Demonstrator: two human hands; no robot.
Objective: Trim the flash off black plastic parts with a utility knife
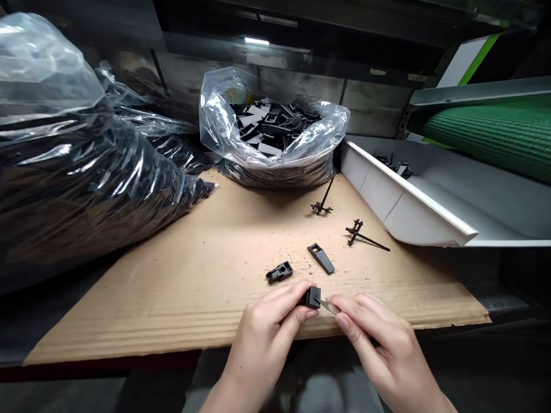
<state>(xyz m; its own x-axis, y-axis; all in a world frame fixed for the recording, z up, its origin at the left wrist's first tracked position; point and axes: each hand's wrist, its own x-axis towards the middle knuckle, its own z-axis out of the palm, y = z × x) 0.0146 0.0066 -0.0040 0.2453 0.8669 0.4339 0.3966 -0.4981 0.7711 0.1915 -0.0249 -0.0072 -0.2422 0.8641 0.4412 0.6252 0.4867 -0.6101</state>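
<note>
Pinched between the thumb and fingers of my left hand [275, 327] is a small black plastic part [313, 297], its square end facing right. My right hand [376, 330] grips a thin metal blade [329, 307], whose tip meets or nearly meets that end; its handle, if any, is hidden by my fingers. Just beyond my hands lie a black plastic piece with a round hole [279, 272] and a tapered black piece with a square opening [321, 258]. Farther off are two black branched sprues, one [321, 206] near the bag and another [365, 237] to the right.
The cardboard sheet [172, 298] covers the work surface. A clear bag [275, 163] full of black parts stands at the back. Large filled bags [86, 183] crowd the left side. On the right are a white chute [408, 215] with black pieces inside and a green conveyor belt [491, 135].
</note>
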